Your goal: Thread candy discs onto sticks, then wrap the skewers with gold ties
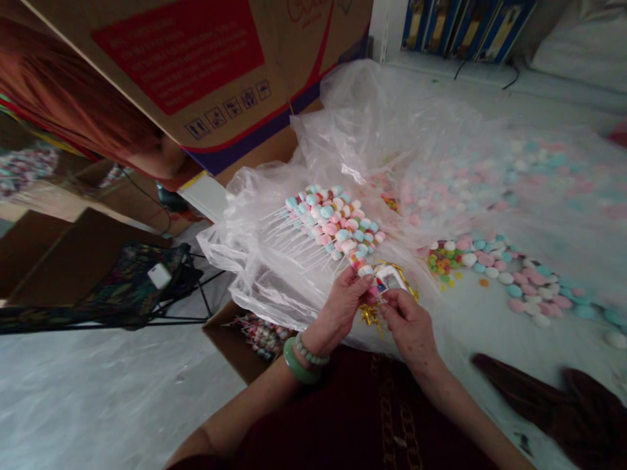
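Note:
My left hand [341, 301] is closed round the lower part of a marshmallow skewer [361, 266], whose pink and white sweets stick out past the fingers. Close beside it, my right hand [409, 321] pinches at the skewer's near end; what lies between its fingertips is too small to make out. Gold twist ties [371, 316] lie under and around both hands. Just beyond is a white device or box [392, 278], partly covered by the hands. A pile of finished marshmallow skewers [333, 222], white sticks pointing left, rests on clear plastic sheeting [264, 281].
Loose marshmallows [539, 287] and small fruit-coloured gummies [443, 261] are spread on the table at right. A large carton [220, 65] stands at the back left. Below the table edge, an open box [230, 346] contains skewers. A co-worker's arm [157, 156] shows behind the carton.

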`<state>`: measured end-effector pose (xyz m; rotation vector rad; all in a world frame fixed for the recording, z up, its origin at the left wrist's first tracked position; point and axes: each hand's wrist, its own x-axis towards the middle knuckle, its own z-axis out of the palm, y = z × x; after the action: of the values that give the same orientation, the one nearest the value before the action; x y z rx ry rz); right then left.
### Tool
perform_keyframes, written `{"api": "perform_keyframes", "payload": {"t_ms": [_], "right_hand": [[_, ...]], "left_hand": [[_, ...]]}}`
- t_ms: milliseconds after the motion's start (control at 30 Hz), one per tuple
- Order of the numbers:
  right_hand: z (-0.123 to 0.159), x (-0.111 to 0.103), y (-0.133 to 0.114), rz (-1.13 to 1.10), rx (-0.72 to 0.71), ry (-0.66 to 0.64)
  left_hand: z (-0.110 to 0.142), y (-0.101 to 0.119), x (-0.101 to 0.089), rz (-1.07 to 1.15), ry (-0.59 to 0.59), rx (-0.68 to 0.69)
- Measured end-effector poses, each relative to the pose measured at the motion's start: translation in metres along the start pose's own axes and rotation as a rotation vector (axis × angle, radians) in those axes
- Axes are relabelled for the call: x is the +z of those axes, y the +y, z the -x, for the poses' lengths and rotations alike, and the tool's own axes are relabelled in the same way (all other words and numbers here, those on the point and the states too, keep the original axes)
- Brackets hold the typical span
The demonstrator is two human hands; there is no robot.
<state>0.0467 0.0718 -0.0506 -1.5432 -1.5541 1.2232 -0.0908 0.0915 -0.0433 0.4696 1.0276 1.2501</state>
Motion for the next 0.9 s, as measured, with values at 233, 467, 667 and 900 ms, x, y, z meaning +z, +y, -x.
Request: {"api": "perform_keyframes", "payload": {"t_ms": [233,467,667,900], "right_hand": [[-0.005,0.005,-0.003,0.064,-0.169,0.016],[-0.005,-0.001,0.007,0.124,-0.357,-0.018],[0.009,0.010,-0.011,0.609,-0.541,0.149],[-0.013,0.020,-0.014,0.061,-0.181,0.031]], "left_hand": [[0.000,-0.007,-0.001,0.154,-0.104,-0.166],[0.002,-0.017,-0.006,0.221,-0.071,-0.273],[0.003,-0.019,0.002,0.268,0.116,-0.158],[0.010,-0.014,0.009,0.367,-0.027,-0.273]]}}
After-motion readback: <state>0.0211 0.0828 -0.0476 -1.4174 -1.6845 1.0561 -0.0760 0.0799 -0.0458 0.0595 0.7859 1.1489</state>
